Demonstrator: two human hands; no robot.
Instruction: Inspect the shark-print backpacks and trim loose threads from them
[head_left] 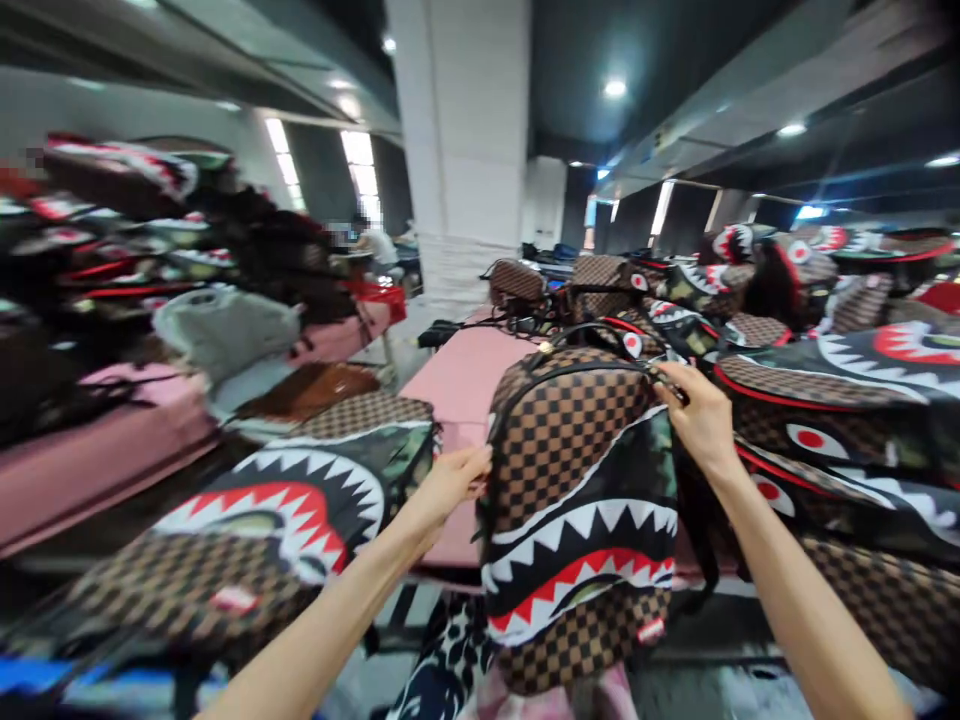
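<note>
Upright in front of me is a backpack (574, 425) with a brown and black checked pattern and a shark-mouth print of white teeth and red gums. My left hand (459, 478) is closed on its left side edge. At the upper right corner, near the zipper, my right hand (699, 408) pinches the bag between thumb and fingers. The fingertips of both hands are partly hidden. A small red label shows near the bag's bottom right. Behind it stands a pink table (472, 375).
A similar shark-print backpack (300, 500) lies at the left beside a grey chair (229, 335). Stacked backpacks (840, 400) crowd the right side, and another blurred heap (127, 230) rises at far left. A white pillar (469, 150) stands beyond the table. A person (377, 245) sits far back.
</note>
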